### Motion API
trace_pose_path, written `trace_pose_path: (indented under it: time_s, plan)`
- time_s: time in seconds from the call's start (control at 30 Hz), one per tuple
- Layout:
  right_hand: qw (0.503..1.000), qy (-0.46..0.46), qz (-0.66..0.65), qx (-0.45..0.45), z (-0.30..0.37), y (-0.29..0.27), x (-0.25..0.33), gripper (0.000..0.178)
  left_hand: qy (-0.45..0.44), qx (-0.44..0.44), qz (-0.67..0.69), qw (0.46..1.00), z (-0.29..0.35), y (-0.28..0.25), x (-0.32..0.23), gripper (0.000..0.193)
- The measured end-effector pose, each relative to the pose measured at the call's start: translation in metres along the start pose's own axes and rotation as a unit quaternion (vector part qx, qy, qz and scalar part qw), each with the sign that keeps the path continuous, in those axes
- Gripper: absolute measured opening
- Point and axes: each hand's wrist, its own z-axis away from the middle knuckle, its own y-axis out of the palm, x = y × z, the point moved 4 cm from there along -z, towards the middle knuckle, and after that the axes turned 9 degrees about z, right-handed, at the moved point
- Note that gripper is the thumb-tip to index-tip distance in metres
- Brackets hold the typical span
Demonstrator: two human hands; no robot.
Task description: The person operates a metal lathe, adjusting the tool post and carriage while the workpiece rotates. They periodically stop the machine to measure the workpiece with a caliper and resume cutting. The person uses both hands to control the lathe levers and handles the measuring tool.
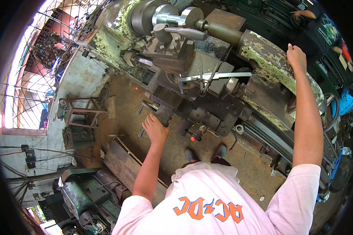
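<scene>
The workpiece point(164, 15), a shiny stepped cylinder, sits at the far side of the lathe, between the chuck point(145, 18) on the left and the tailstock point(264, 49) on the right. Its long axis runs left to right, slanting a little nearer toward the right. The tailstock follows much the same slant, its spindle point(223, 33) pointing left at the workpiece.

The right hand point(297, 59) is curled at the tailstock's far edge; what its fingers close on is hidden. The left hand point(156, 129) is half curled at the crank point(148, 105), and I cannot tell whether it grips.

Just on the near side of the workpiece stands the toolpost point(170, 53), blocking part of the view, its lever point(188, 33) pointing right. Nearer, a caliper point(231, 75) lies left to right on the carriage, measuring jaws at the left end. A stool point(83, 111) stands at left, a green machine point(80, 196) near left. Another person point(315, 29) is at far right.

Large orange, blue-edged lettering crosses the wearer's pale shirt point(223, 184), upside down in this view; the other person's dark shirt bears a pale and green print.
</scene>
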Motion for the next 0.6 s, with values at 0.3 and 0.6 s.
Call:
trace_pose_path:
  time_s: [0.3,0.6]
  plan:
    - [1.000,0.003,-0.001,0.009,0.002,-0.002,0.002,0.047,0.022,-0.047,-0.011,0.999,0.009,0.007,-0.003,0.100]
    - [1.000,0.009,-0.014,0.015,0.007,-0.007,0.003,0.046,-0.017,0.252,0.078,0.964,-0.040,-0.027,0.020,0.098]
